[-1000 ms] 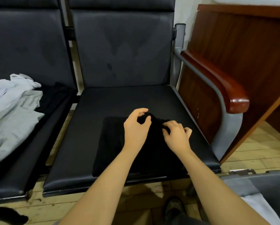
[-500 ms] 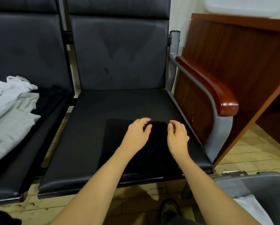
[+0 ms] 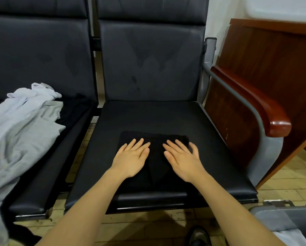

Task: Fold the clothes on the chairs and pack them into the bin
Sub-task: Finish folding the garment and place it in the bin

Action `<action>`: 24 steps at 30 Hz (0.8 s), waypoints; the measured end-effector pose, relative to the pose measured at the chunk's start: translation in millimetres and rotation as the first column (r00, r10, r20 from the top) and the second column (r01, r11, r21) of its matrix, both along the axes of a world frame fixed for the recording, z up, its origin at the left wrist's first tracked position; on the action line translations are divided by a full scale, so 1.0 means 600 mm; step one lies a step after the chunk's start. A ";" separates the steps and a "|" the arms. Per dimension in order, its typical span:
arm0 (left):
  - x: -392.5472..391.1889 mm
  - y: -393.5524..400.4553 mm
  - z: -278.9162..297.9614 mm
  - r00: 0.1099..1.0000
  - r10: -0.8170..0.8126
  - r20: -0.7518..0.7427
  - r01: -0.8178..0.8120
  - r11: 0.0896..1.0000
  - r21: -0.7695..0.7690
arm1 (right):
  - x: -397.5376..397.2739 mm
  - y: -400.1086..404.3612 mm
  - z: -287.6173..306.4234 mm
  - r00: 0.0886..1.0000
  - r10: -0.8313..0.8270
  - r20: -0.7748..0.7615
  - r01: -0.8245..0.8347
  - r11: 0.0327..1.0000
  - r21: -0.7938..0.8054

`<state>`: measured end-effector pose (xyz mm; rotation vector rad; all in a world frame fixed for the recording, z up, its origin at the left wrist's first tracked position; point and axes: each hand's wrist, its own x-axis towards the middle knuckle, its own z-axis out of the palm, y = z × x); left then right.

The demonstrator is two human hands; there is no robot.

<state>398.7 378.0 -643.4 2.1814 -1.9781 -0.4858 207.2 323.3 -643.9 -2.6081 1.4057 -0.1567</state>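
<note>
A black garment (image 3: 156, 167), folded into a flat rectangle, lies on the front half of the right-hand black chair seat (image 3: 148, 118). My left hand (image 3: 132, 157) rests flat on its left part, fingers straight. My right hand (image 3: 181, 158) lies flat on its right part, fingers spread. A loose pile of grey and white clothes (image 3: 19, 132) covers the left chair, with a black piece (image 3: 74, 107) beside it. The grey bin (image 3: 280, 221) shows at the bottom right corner with a pale folded cloth (image 3: 290, 237) inside.
A wooden armrest (image 3: 255, 103) on a grey metal frame bounds the right chair. Behind it stands a brown wooden desk (image 3: 273, 55). A dark shoe (image 3: 200, 237) is on the tiled floor below the seat.
Both hands let go of the pinched black fabric and now lie flat on the folded garment. The garment's top fold has come down flat.
</note>
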 end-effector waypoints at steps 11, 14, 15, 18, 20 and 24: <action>0.022 -0.005 0.010 0.991 0.045 -0.129 -0.063 0.988 -0.138 | 0.029 -0.031 0.007 0.944 -0.329 0.036 0.325 0.900 -0.289; 0.029 -0.003 0.012 0.993 0.070 -0.094 -0.089 0.974 -0.207 | 0.047 -0.020 0.014 0.977 -0.042 0.207 0.113 0.932 -0.343; 0.034 -0.003 0.011 0.994 0.078 -0.076 -0.092 0.975 -0.200 | 0.056 -0.011 0.016 0.977 0.036 0.211 0.035 0.945 -0.325; 0.044 0.000 0.002 0.998 0.064 -0.015 -0.066 0.994 -0.084 | 0.075 0.010 0.011 0.992 0.018 0.122 0.008 0.979 -0.205; 0.049 0.001 -0.003 0.999 0.053 -0.004 -0.053 0.998 -0.038 | 0.066 0.003 0.000 0.992 -0.118 0.046 0.122 0.987 -0.104; 0.056 -0.004 -0.006 0.993 0.082 -0.080 -0.085 0.996 -0.034 | 0.038 -0.008 -0.007 0.945 -0.315 -0.091 0.318 0.948 0.012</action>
